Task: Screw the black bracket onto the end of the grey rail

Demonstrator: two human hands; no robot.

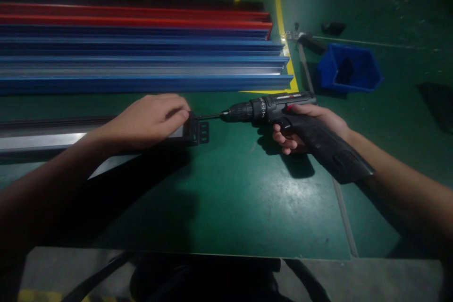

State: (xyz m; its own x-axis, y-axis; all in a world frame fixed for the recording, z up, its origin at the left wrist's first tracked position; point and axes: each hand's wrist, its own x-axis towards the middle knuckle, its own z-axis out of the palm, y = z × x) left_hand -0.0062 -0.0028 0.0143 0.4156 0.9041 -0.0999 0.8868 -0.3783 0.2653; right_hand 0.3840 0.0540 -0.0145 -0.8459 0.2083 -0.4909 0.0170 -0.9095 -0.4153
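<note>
My right hand [307,127] is wrapped round the grip of a black cordless drill [269,109], which points left. Its long thin bit [210,116] reaches the end of a long metal profile [46,140] lying along the table. A black slotted end bracket [202,133] sits on that end of the profile. Over the same end, my left hand [152,118] is closed, its thumb and fingers gripping the profile just behind the bracket. The bit's tip meets the bracket's upper part; any screw there is too small to make out.
Red [141,18] and blue channel profiles [141,82] lie side by side behind my hands, inside a yellow tape outline [279,9]. A blue bin [348,68] stands at the right, with small dark parts near it. The green table's [247,217] front edge is close to me.
</note>
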